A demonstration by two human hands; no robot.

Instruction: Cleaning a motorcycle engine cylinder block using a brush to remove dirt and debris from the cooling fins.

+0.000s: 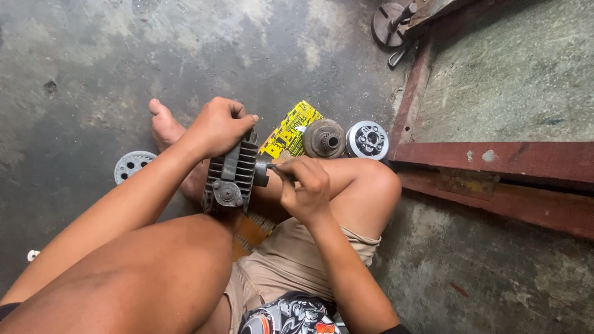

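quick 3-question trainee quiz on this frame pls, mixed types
1. True or false: the left hand grips the top of the grey finned metal engine block.
2. Which lies nearest the yellow printed carton? A) the rusty round metal hub B) the pale perforated disc on the floor
3. Fill in: the right hand pinches a small dark tool against the block's ___ side.

Key: 1 true; 2 A; 3 right

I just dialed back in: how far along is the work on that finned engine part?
Done: two round metal clutch parts lie on the floor. In hand: left hand grips the grey finned metal cylinder; right hand works a small tool at its side. What remains cannot be judged.
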